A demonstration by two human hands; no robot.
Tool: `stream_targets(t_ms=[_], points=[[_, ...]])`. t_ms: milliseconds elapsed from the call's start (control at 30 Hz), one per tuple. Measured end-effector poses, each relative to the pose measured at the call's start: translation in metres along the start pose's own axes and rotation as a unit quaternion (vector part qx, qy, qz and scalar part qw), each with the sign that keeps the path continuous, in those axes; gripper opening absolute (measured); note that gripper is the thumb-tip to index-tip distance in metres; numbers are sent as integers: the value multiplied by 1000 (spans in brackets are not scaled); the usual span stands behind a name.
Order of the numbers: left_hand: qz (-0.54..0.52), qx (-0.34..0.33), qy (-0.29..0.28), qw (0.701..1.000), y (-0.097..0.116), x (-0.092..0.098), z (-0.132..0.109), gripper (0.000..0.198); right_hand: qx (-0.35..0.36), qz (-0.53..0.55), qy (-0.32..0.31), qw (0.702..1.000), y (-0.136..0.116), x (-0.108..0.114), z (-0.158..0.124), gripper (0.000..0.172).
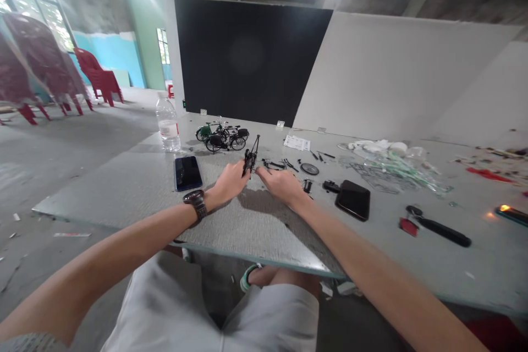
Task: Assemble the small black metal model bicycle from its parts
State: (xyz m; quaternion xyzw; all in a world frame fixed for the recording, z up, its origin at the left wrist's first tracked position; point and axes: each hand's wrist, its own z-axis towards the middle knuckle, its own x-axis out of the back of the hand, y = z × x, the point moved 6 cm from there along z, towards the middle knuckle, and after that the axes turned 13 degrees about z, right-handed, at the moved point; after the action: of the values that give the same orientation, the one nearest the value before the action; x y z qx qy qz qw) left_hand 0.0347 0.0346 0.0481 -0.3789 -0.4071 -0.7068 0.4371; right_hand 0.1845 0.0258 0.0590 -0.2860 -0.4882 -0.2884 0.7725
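In the head view, my left hand (229, 180) is closed on a small black partly built model bicycle (249, 161), which stands tilted up over the table. Thin dark rods rise from its top. My right hand (282, 182) has its fingers drawn together at the lower right side of the model; what they pinch is hidden. Close to that hand lie a loose model wheel (309, 168), small black parts (274, 164) and another dark piece (307, 186). Finished-looking model bicycles (223, 136) stand beyond my left hand.
Left on the table are a phone (188, 172) and a water bottle (168, 126). To the right lie a black device (353, 200), a black-handled tool (443, 228), clear plastic packaging (391, 162) and a paper sheet (297, 143). A black panel (251, 60) stands behind.
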Motion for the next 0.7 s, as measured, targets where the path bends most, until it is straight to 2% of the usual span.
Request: stream_targets(t_ms=[100, 200, 267, 333, 367, 400, 433, 500, 600, 700], points=[[24, -6, -6, 1000, 2, -1, -2, 26, -13, 111, 11, 994, -4, 1, 0, 32], [32, -9, -12, 999, 4, -2, -4, 29, -56, 250, 33, 966, -3, 2, 1, 35], [28, -11, -12, 999, 4, 0, -5, 30, -124, 351, 34, 927, 2, -3, 1, 39], [23, -21, -13, 999, 6, 2, -5, 30, -205, 449, 11, 870, 7, -12, 0, 42], [19, -28, -15, 999, 7, 2, -5, 30, -236, 482, -2, 844, 9, -16, -1, 42], [16, -34, -15, 999, 7, 3, -4, 30, -256, 496, -8, 830, 10, -18, -2, 42], [13, -37, -14, 999, 7, 4, -3, 30, -261, 488, -4, 833, 11, -18, -2, 40], [5, -30, -3, 1000, 6, 5, -1, 29, -229, 423, 27, 876, 12, -8, 0, 33], [-8, -15, 18, 1000, 3, 6, 3, 27, -91, 268, 50, 958, 5, 8, 3, 27], [-26, -12, 16, 999, 0, 3, 4, 24, 23, 73, 36, 996, -2, 11, 0, 37]])
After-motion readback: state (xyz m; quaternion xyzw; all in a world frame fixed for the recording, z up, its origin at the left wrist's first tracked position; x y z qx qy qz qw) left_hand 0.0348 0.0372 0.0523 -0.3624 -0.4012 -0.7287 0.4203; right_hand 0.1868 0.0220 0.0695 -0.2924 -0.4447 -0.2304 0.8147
